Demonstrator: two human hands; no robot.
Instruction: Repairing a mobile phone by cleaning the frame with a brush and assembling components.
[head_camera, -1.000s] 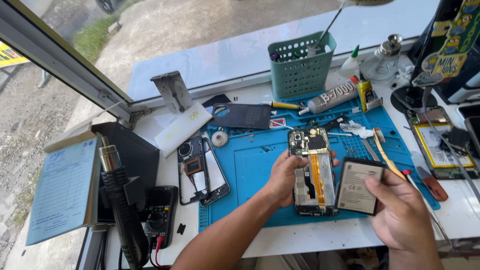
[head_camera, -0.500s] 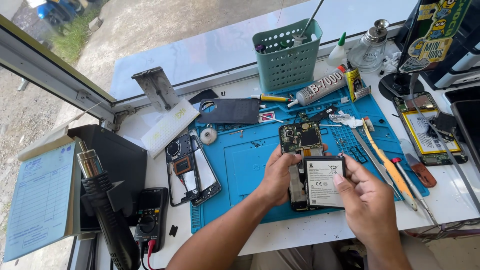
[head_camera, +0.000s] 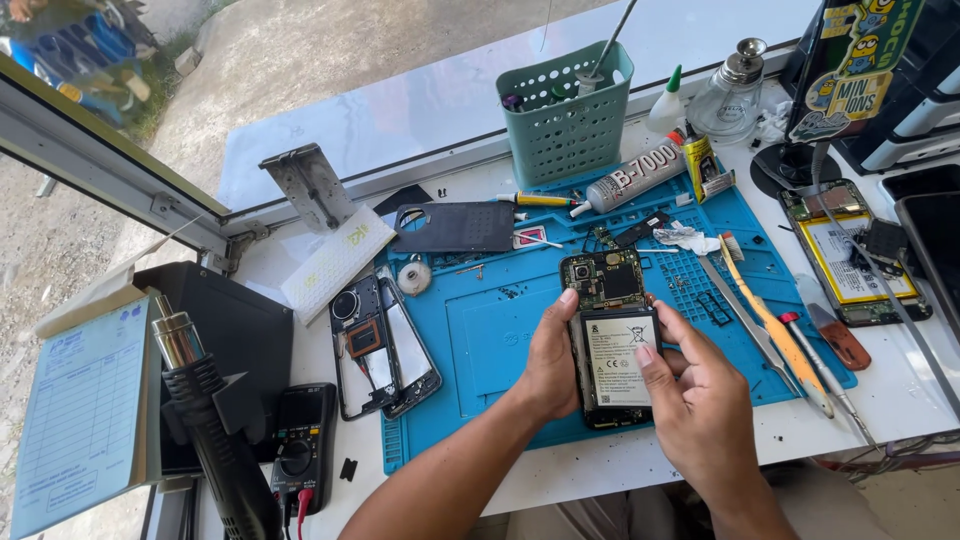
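An opened phone with its circuit board bare lies over the blue work mat. My left hand grips the phone's left edge, thumb up near the board. A flat battery with a white label sits in the phone's body. My right hand is on the phone's right side, its thumb pressing on the battery's right edge. The phone's lower end is hidden behind my hands.
A phone back frame, a dark cover and a glue tube lie on the mat. Tweezers and an orange pry tool are at the right. A green basket, hot-air gun, multimeter and another opened phone stand around.
My right hand brought the battery from beside the phone onto it and set it into the phone's body. The view has come closer.
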